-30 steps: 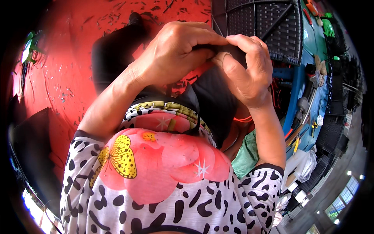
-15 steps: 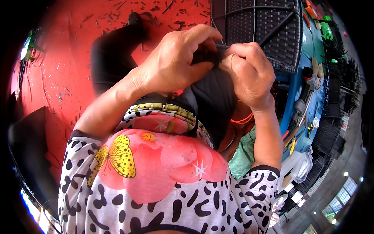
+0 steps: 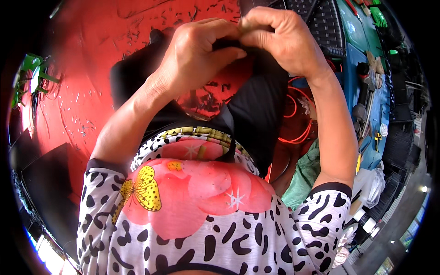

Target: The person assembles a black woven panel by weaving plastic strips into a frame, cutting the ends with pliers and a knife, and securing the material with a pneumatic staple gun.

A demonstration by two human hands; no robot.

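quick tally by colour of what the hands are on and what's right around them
black: 2, the cloth pinched by the left hand and right hand, and the woven chair
red: 1, the floor
orange: 1, the cord
green: 1, the sack
total: 5

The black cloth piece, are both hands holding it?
Yes, the left hand and right hand both pinch the black cloth piece at its top edge.
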